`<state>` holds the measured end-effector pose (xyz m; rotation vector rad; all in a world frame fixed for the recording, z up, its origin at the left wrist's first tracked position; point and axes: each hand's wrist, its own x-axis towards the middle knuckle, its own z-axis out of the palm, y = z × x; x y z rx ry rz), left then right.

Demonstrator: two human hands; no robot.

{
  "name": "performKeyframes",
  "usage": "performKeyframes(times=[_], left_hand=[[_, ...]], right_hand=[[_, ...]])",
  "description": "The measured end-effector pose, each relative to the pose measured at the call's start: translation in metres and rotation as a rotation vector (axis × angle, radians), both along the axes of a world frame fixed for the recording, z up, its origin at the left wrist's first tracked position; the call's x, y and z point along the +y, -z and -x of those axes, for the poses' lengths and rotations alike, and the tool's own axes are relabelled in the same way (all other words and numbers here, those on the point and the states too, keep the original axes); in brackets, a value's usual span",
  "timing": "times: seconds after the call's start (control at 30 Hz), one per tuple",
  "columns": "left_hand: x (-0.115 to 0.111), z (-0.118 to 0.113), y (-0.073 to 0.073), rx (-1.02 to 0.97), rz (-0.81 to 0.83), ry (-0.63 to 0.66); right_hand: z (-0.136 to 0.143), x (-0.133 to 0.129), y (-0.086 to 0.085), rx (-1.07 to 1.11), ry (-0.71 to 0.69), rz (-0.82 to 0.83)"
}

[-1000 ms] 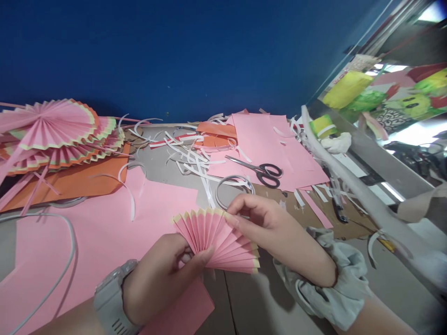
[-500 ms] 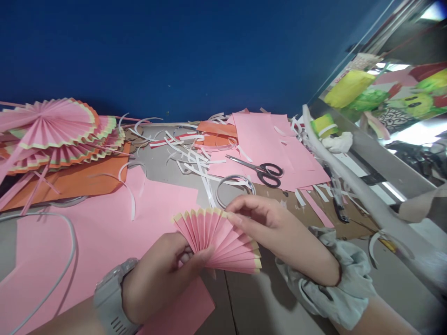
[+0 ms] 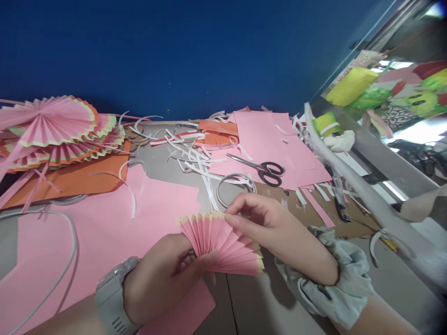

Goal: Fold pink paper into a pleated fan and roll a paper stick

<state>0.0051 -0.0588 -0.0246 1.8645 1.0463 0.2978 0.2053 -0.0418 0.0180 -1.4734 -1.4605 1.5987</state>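
A pleated pink paper fan (image 3: 223, 244) with a pale yellow edge is spread between my hands. My left hand (image 3: 174, 272) pinches its gathered base, thumb on top and fingers behind. At the upper rim, my right hand (image 3: 260, 216) grips a pleat between thumb and fingers. Black-handled scissors (image 3: 270, 173) lie just beyond my right hand, partly on pink paper (image 3: 265, 135). Beside them is a grey ring-shaped roll (image 3: 220, 193), probably tape, seen nearly edge-on. A large pink sheet (image 3: 104, 242) lies under my left forearm.
Finished-looking pink rosettes (image 3: 56, 123) are piled at the left on an orange sheet (image 3: 94, 179). White paper strips (image 3: 199, 163) litter the middle. A box cutter (image 3: 340, 204) lies at right near a pale bar (image 3: 349, 172). A grey cable (image 3: 71, 251) loops at left.
The fan has shifted slightly right and its left pleats have drawn closer together. My left hand moved a little right with it; my right hand keeps its pinch on the rim.
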Motion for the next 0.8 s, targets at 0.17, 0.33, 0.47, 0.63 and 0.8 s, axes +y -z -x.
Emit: performKeyframes(times=[0.17, 0.33, 0.47, 0.63, 0.8], left_hand=[[0.0, 0.0003, -0.0003, 0.006, 0.0, 0.007], [0.0011, 0.0013, -0.0003, 0.019, 0.044, 0.021], [0.0023, 0.0006, -0.0023, 0.013, 0.05, 0.033], [0.0032, 0.0007, -0.004, 0.019, 0.025, 0.032], [0.0033, 0.0012, -0.0046, -0.026, 0.046, 0.022]], right_hand=[[0.0004, 0.0004, -0.0007, -0.018, -0.006, -0.017], [0.0006, 0.001, -0.001, -0.036, -0.008, -0.046], [0.0004, 0.0008, -0.0001, -0.053, -0.004, -0.058], [0.0004, 0.0003, 0.0004, -0.063, -0.013, -0.077], [-0.0001, 0.0007, 0.0003, -0.055, -0.018, -0.094]])
